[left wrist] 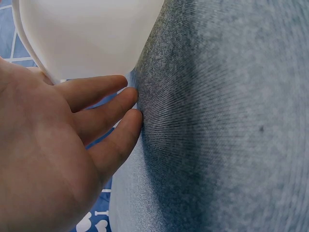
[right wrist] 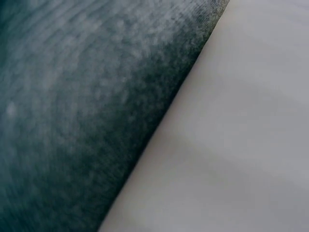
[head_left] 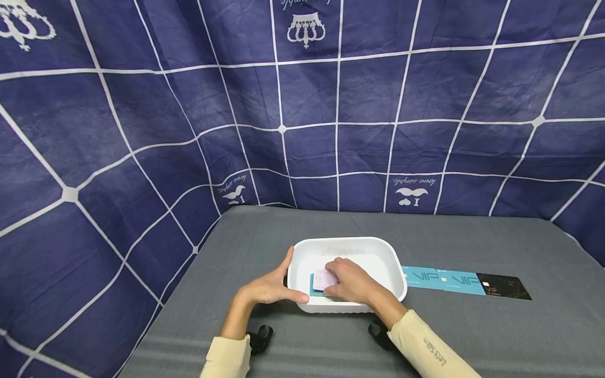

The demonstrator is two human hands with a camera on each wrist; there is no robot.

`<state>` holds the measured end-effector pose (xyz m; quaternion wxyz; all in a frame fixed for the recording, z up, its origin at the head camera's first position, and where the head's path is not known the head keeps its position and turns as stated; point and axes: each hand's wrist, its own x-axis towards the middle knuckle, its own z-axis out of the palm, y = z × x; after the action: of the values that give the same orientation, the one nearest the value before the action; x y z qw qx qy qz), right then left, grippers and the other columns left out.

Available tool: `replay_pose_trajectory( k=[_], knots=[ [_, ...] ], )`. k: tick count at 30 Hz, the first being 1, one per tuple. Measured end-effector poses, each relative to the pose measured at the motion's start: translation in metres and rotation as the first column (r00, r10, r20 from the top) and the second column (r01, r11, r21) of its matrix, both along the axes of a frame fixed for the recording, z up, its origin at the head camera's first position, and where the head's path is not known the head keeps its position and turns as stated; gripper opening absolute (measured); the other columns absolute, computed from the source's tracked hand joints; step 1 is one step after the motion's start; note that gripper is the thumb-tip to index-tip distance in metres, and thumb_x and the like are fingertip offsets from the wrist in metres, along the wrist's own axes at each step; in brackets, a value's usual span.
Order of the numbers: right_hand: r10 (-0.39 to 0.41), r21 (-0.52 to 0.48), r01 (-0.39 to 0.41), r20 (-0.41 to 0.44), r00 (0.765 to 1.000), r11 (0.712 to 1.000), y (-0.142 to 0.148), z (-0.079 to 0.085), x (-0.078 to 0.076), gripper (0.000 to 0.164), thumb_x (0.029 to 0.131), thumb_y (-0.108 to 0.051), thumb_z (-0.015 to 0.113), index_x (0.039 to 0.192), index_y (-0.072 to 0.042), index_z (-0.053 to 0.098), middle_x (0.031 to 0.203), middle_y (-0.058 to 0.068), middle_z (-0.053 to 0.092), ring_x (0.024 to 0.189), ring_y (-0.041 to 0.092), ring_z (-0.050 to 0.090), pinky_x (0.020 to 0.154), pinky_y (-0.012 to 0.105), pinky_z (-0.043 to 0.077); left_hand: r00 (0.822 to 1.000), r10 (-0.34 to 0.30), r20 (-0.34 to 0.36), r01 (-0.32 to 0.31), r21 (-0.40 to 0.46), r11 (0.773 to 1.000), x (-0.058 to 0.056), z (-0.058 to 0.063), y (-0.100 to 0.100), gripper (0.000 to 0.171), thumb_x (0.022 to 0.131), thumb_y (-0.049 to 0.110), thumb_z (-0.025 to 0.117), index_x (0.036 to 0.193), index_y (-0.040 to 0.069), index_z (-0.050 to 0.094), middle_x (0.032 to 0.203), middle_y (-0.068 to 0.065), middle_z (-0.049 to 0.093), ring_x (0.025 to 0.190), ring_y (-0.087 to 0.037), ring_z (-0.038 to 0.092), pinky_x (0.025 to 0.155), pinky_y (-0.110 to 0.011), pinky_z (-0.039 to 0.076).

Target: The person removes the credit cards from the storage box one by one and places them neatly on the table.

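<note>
A white plastic tray (head_left: 378, 265) sits on the grey cloth, and my right hand (head_left: 351, 282) reaches down inside it. Between the thumb and fingers of that hand is a pink card (head_left: 320, 280), pinched by its right side. Under the pink card, a blue card (head_left: 313, 292) partly shows on the tray bottom. My left hand (head_left: 271, 286) rests at the tray's left end, its thumb by the front corner and a finger along the left rim. In the left wrist view, its fingers (left wrist: 106, 116) extend beside the tray wall, loosely spread. The right wrist view shows only tray wall and cloth.
To the right of the tray, two blue VIP cards (head_left: 460, 283) and a black VIP card (head_left: 504, 286) lie in a row on the grey cloth (head_left: 472, 336). A navy curtain with white lines (head_left: 368, 147) hangs behind and at the left.
</note>
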<state>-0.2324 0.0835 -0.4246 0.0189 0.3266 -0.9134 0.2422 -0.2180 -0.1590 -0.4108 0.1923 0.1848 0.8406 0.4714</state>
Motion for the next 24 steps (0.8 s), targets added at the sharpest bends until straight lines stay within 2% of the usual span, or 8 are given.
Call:
replay_pose_trajectory(
  k=[6, 15, 24],
  knots=[
    [-0.019, -0.027, 0.018, -0.048, 0.999, 0.999, 0.0010, 0.0020, 0.0021, 0.043, 0.074, -0.022, 0.082, 0.107, 0.003, 0.069, 0.087, 0.002, 0.055, 0.080, 0.018, 0.046, 0.072, 0.035, 0.042, 1.000, -0.003, 0.001, 0.003, 0.008, 1.000, 0.0012, 0.0005, 0.0000, 0.133, 0.073, 0.040, 0.087, 0.156, 0.007, -0.012, 0.161, -0.022, 0.002, 0.144, -0.034, 0.016, 0.113, -0.053, 0.018],
    [0.002, -0.062, -0.009, -0.102, 0.995, 0.998, 0.0030, 0.0015, 0.0035, 0.041, 0.075, -0.027, 0.083, 0.106, -0.002, 0.072, 0.089, -0.003, 0.057, 0.083, 0.015, 0.050, 0.076, 0.034, 0.044, 1.000, -0.006, 0.004, 0.006, 0.005, 1.000, 0.0016, -0.0001, 0.0008, 0.133, 0.074, 0.040, 0.087, 0.156, 0.008, -0.013, 0.162, -0.021, 0.001, 0.144, -0.034, 0.015, 0.113, -0.053, 0.018],
    [0.021, -0.095, -0.033, -0.121, 0.992, 0.995, 0.0032, 0.0004, 0.0032, 0.041, 0.073, -0.026, 0.085, 0.104, -0.002, 0.071, 0.089, -0.001, 0.060, 0.079, 0.013, 0.053, 0.074, 0.034, 0.046, 1.000, -0.007, 0.003, 0.007, 0.005, 1.000, 0.0007, 0.0007, 0.0003, 0.135, 0.073, 0.040, 0.087, 0.156, 0.007, -0.013, 0.161, -0.022, 0.002, 0.144, -0.034, 0.017, 0.112, -0.053, 0.019]
  ],
)
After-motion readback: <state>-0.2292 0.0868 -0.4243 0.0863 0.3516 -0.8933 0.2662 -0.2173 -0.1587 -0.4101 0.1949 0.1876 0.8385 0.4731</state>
